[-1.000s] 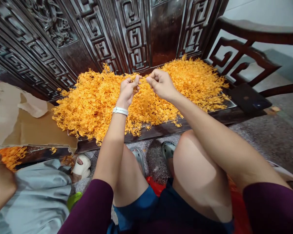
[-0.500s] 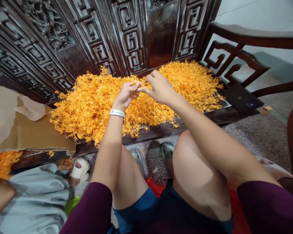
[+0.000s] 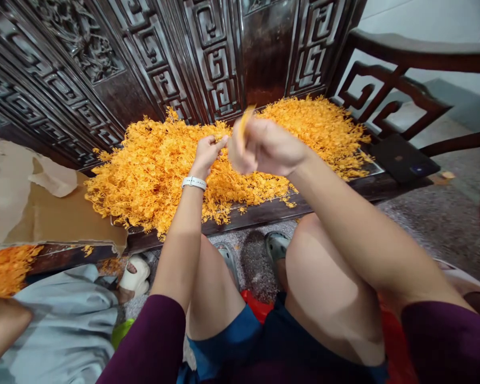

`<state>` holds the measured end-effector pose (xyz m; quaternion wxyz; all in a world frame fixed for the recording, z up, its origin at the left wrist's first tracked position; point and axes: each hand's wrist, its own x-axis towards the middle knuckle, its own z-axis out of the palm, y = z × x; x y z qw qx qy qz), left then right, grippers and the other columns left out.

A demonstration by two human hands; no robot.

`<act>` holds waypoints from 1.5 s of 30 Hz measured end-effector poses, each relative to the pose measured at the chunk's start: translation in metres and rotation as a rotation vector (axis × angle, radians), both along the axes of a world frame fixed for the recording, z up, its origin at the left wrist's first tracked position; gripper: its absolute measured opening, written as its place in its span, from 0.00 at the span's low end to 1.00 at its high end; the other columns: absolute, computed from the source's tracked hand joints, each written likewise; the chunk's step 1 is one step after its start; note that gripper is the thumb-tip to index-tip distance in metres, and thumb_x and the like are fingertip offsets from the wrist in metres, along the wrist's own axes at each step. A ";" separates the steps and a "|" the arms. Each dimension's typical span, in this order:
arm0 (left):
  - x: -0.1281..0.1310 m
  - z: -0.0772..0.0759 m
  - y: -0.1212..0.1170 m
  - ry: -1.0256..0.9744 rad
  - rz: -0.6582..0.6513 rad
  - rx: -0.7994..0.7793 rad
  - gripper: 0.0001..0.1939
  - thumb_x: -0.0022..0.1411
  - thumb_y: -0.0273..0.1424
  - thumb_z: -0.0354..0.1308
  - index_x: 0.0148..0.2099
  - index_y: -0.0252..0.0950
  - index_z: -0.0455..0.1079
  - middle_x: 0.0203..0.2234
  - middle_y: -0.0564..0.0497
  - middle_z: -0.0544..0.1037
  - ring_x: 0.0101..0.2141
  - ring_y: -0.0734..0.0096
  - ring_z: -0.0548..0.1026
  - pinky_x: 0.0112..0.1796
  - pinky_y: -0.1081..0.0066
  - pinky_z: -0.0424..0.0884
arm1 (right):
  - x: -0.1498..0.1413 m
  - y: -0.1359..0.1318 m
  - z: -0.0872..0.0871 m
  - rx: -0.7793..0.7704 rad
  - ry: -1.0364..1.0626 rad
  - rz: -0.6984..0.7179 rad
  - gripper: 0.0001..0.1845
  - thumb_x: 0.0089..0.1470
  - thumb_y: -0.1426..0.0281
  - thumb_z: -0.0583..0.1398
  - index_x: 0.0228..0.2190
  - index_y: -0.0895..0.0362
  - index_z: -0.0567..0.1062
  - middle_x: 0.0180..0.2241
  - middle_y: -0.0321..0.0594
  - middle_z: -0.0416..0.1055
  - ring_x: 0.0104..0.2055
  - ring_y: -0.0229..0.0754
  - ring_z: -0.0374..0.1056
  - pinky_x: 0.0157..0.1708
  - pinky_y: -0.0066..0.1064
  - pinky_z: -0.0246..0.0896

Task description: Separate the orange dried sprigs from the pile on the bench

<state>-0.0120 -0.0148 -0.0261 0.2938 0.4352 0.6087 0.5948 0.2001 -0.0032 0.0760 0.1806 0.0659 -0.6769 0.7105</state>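
A long heap of small orange spidery pieces, perhaps plastic flower parts, covers the seat in front of me. Over its middle, my left hand has thumb and fingers pinched together; whatever may be between them is too small to make out. A white band circles that wrist. Just to the right, my right hand is curled and blurred by motion. A smeared orange piece shows at its fingers, standing up above the knuckles. The two hands are close, with a small gap between them.
The carved dark wooden bench back rises behind the heap. A dark flat device lies by the armrest. Torn cardboard rests on the left, above more orange pieces. Another person's arm is at lower left.
My hands were together at the fingertips. The right hand has turned and drawn slightly back, and an orange piece now shows at its fingers. The left hand has stayed nearly in place.
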 end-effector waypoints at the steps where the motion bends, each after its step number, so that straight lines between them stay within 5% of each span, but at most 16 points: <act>1: 0.003 0.003 -0.001 -0.004 -0.009 0.010 0.28 0.58 0.43 0.75 0.26 0.41 0.57 0.21 0.56 0.65 0.22 0.77 0.62 0.24 0.70 0.58 | -0.001 0.011 -0.003 -0.141 0.063 -0.210 0.33 0.59 0.34 0.60 0.30 0.53 0.72 0.22 0.32 0.60 0.24 0.37 0.55 0.26 0.32 0.55; 3: 0.012 0.008 -0.002 -0.003 -0.043 -0.001 0.28 0.58 0.41 0.75 0.26 0.41 0.56 0.21 0.56 0.66 0.22 0.79 0.59 0.24 0.70 0.54 | -0.008 0.033 -0.015 -0.343 0.065 -0.564 0.33 0.62 0.34 0.54 0.31 0.51 0.68 0.21 0.31 0.53 0.24 0.39 0.49 0.25 0.33 0.52; 5: 0.021 0.013 -0.002 0.055 -0.090 -0.010 0.28 0.58 0.37 0.75 0.25 0.41 0.56 0.21 0.55 0.67 0.22 0.79 0.57 0.24 0.69 0.54 | -0.015 0.048 -0.030 -0.367 -0.091 -0.730 0.31 0.63 0.36 0.53 0.30 0.50 0.67 0.21 0.31 0.52 0.24 0.40 0.48 0.24 0.34 0.51; 9: 0.033 0.015 -0.001 0.217 -0.174 -0.016 0.30 0.55 0.29 0.76 0.20 0.40 0.54 0.18 0.58 0.61 0.23 0.78 0.59 0.29 0.67 0.61 | -0.020 0.063 -0.059 0.066 -0.282 -0.756 0.23 0.55 0.49 0.70 0.31 0.52 0.70 0.25 0.36 0.62 0.29 0.42 0.57 0.29 0.35 0.54; 12: 0.034 0.015 -0.002 0.263 -0.295 -0.046 0.19 0.54 0.31 0.76 0.23 0.38 0.67 0.21 0.55 0.72 0.27 0.75 0.69 0.35 0.65 0.69 | -0.017 0.071 -0.070 0.406 -0.259 -0.687 0.17 0.51 0.62 0.74 0.29 0.53 0.72 0.28 0.38 0.66 0.33 0.43 0.59 0.32 0.36 0.55; 16: 0.032 0.018 -0.006 0.209 -0.332 -0.056 0.13 0.57 0.40 0.76 0.37 0.36 0.81 0.33 0.47 0.84 0.34 0.68 0.78 0.41 0.64 0.73 | -0.014 0.087 -0.079 0.448 -0.200 -0.770 0.14 0.58 0.61 0.69 0.28 0.53 0.72 0.28 0.38 0.67 0.33 0.42 0.58 0.32 0.36 0.54; 19: 0.028 0.018 -0.004 0.214 -0.225 -0.011 0.16 0.60 0.44 0.73 0.31 0.38 0.80 0.28 0.47 0.83 0.30 0.69 0.77 0.38 0.65 0.71 | -0.013 0.093 -0.080 0.364 -0.190 -0.834 0.18 0.59 0.57 0.69 0.27 0.52 0.71 0.27 0.37 0.66 0.32 0.42 0.58 0.31 0.35 0.54; 22: 0.018 0.011 0.004 0.250 -0.070 0.078 0.18 0.64 0.42 0.70 0.26 0.38 0.76 0.24 0.49 0.79 0.28 0.71 0.74 0.37 0.66 0.69 | -0.009 0.081 -0.067 0.287 -0.181 -0.664 0.21 0.59 0.53 0.68 0.25 0.52 0.70 0.24 0.36 0.65 0.28 0.40 0.59 0.29 0.35 0.57; 26: -0.005 -0.004 0.010 0.141 0.306 0.095 0.20 0.69 0.31 0.64 0.23 0.39 0.70 0.24 0.51 0.78 0.30 0.71 0.76 0.41 0.67 0.71 | 0.004 0.044 -0.033 0.327 -0.228 -0.039 0.26 0.52 0.47 0.72 0.25 0.56 0.76 0.23 0.37 0.70 0.26 0.37 0.64 0.29 0.34 0.61; 29: -0.015 -0.009 0.007 0.093 0.271 0.047 0.20 0.69 0.29 0.64 0.22 0.38 0.71 0.25 0.49 0.79 0.33 0.70 0.77 0.43 0.67 0.72 | 0.010 0.033 -0.017 0.219 -0.131 0.141 0.28 0.45 0.47 0.76 0.27 0.57 0.77 0.23 0.35 0.70 0.24 0.35 0.65 0.27 0.30 0.62; 31: -0.015 -0.006 0.004 0.108 0.206 0.049 0.18 0.68 0.31 0.66 0.24 0.38 0.74 0.24 0.49 0.79 0.32 0.70 0.77 0.44 0.66 0.72 | 0.008 0.041 -0.017 -0.015 0.034 -0.047 0.27 0.47 0.46 0.75 0.28 0.55 0.75 0.22 0.32 0.67 0.23 0.34 0.62 0.26 0.28 0.62; 33: -0.009 -0.001 0.002 0.142 0.179 0.058 0.16 0.67 0.33 0.68 0.26 0.38 0.76 0.23 0.50 0.78 0.30 0.71 0.76 0.43 0.66 0.72 | 0.004 0.056 -0.025 -0.295 0.103 -0.388 0.24 0.57 0.47 0.68 0.30 0.53 0.73 0.22 0.31 0.64 0.23 0.34 0.58 0.25 0.27 0.61; 35: -0.001 0.003 0.001 0.192 0.123 0.056 0.16 0.67 0.36 0.68 0.27 0.38 0.76 0.23 0.50 0.79 0.29 0.71 0.75 0.41 0.65 0.72 | -0.002 0.071 -0.037 -0.462 -0.021 -0.662 0.19 0.67 0.51 0.60 0.32 0.52 0.72 0.23 0.33 0.63 0.23 0.36 0.55 0.24 0.27 0.60; 37: 0.008 0.006 0.002 0.260 0.027 0.059 0.16 0.66 0.37 0.69 0.26 0.38 0.76 0.23 0.50 0.79 0.26 0.72 0.73 0.37 0.66 0.70 | -0.007 0.080 -0.049 -0.471 -0.180 -0.762 0.16 0.68 0.55 0.58 0.34 0.52 0.72 0.25 0.36 0.65 0.24 0.37 0.56 0.24 0.29 0.59; 42: 0.029 0.004 0.008 0.475 -0.181 0.054 0.16 0.65 0.36 0.69 0.26 0.37 0.75 0.21 0.52 0.77 0.25 0.73 0.70 0.33 0.65 0.65 | -0.014 0.083 -0.067 0.140 -0.274 -0.793 0.14 0.56 0.62 0.72 0.36 0.53 0.74 0.30 0.37 0.68 0.31 0.41 0.61 0.31 0.34 0.59; 45: 0.031 0.002 0.011 0.529 -0.161 0.064 0.14 0.65 0.28 0.66 0.25 0.37 0.74 0.22 0.53 0.76 0.27 0.72 0.71 0.34 0.66 0.65 | -0.015 0.076 -0.065 0.513 -0.271 -0.745 0.09 0.55 0.70 0.71 0.30 0.55 0.75 0.28 0.38 0.68 0.34 0.42 0.62 0.35 0.36 0.59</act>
